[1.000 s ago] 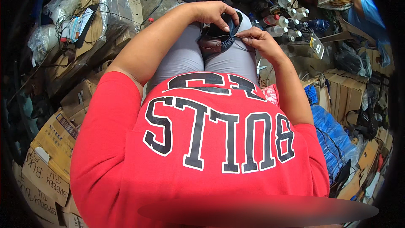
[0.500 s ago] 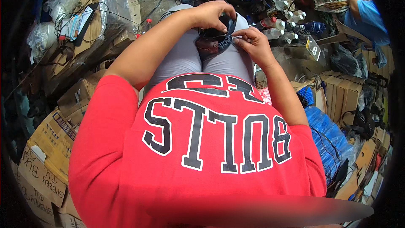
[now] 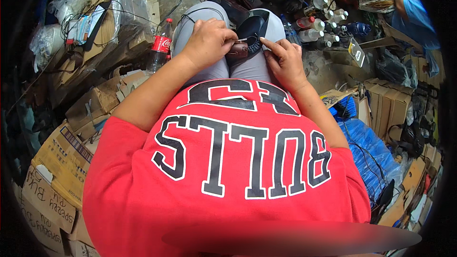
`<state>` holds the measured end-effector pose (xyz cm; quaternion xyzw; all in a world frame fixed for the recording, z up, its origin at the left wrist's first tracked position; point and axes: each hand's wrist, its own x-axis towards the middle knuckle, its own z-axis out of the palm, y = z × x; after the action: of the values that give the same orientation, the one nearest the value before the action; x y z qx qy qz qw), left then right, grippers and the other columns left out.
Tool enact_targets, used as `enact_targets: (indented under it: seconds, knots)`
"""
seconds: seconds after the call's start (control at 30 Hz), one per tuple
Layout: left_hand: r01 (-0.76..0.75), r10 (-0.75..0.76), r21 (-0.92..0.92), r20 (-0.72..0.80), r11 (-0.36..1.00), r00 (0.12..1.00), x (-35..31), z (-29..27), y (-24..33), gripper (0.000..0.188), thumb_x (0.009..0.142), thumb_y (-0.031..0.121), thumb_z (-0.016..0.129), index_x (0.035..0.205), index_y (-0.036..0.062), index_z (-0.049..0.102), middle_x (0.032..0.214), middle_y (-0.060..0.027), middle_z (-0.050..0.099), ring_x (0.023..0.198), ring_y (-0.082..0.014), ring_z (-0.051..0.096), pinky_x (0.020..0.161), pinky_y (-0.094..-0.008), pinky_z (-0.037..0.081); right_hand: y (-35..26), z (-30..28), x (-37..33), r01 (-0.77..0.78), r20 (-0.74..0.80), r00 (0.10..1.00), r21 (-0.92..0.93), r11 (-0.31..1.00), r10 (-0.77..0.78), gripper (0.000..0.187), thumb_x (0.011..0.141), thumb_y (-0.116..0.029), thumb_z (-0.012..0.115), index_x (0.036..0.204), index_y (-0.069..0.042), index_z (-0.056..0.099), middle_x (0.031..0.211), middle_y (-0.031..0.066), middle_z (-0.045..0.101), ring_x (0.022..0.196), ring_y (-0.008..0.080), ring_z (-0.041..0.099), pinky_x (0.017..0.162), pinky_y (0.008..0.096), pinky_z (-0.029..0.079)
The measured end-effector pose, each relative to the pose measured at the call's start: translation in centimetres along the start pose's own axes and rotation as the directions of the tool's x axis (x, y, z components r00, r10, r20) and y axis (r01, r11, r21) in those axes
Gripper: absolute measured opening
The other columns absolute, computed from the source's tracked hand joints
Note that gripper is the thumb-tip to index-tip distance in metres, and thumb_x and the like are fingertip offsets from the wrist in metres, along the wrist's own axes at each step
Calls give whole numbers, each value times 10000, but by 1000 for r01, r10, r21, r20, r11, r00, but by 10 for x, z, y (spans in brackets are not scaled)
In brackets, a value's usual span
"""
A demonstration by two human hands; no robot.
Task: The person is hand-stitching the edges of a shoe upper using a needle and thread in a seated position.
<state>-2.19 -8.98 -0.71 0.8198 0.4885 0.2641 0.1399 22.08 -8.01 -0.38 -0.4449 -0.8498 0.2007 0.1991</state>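
Note:
A dark navy and brown moccasin-style shoe [image 3: 251,29] lies across my thighs, with its opening facing up and a thick stitched edge along its right side. At its left, my left hand [image 3: 209,43] is closed in a pinch near the brown part. A thin pale piece shows by the fingertips, too small to name. On the other side my right hand [image 3: 287,62] grips the shoe's stitched edge, index finger on top and thumb lower down. My knees, in grey trousers [image 3: 202,14], support the shoe.
A soda bottle with a red label [image 3: 162,45] stands left of my knee. Several small capped bottles [image 3: 312,35] stand at the right. Cardboard [image 3: 62,162] lies at the left, and blue plastic sheeting [image 3: 366,152] at the right. Another person's arm [image 3: 401,0] shows at far right.
My left hand has moved from above the shoe's opening down and left to its left side. My right hand has shifted slightly, its index finger now extended. More of the shoe's inside shows.

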Motion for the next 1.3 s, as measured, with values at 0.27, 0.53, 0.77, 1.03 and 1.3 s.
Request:
enact_targets:
  seconds: [0.27, 0.53, 0.77, 1.03, 1.3]
  knots:
    - [3, -17, -288, -48, 958, 999, 21, 17, -15, 220, 725, 31, 675, 900, 154, 723, 718, -33, 513, 748, -211, 499, 666, -325, 407, 28, -13, 22, -299, 286, 935, 324, 898, 209, 260, 830, -60, 596, 1027, -191, 704, 811, 39, 511, 764, 162, 531, 713, 280, 445]
    - [49, -47, -156, 15, 987, 999, 12, 4, -3, 174, 734, 101, 678, 879, 183, 726, 731, -14, 516, 795, -207, 501, 726, -354, 351, 22, -23, 29, -265, 318, 928, 197, 944, 194, 258, 808, -99, 617, 1016, -221, 706, 801, 43, 553, 855, 200, 547, 771, 321, 421]
    - [155, -155, 33, -29, 987, 988, 2, 16, 6, 142, 733, 153, 674, 864, 187, 718, 725, -12, 532, 827, -200, 507, 768, -372, 301, -2, -14, 5, 65, 105, 993, -172, 983, -48, 365, 748, -149, 651, 1111, -193, 653, 802, 38, 589, 862, 216, 556, 844, 387, 336]
    - [64, -80, -293, -41, 954, 996, 20, 19, -6, 197, 743, 83, 661, 896, 191, 722, 731, -11, 524, 814, -207, 504, 771, -362, 333, 27, -12, 15, -263, 240, 952, 322, 910, 190, 307, 776, -45, 633, 1039, -187, 699, 806, 64, 518, 776, 194, 533, 684, 290, 441]
    - [110, -106, -146, 33, 983, 994, 23, 21, -10, 215, 754, 92, 664, 890, 246, 725, 788, 10, 523, 869, -196, 489, 795, -360, 306, 36, -15, 31, -271, 317, 935, 358, 894, 157, 267, 824, -22, 582, 998, -173, 716, 863, 47, 509, 817, 160, 524, 762, 252, 436]
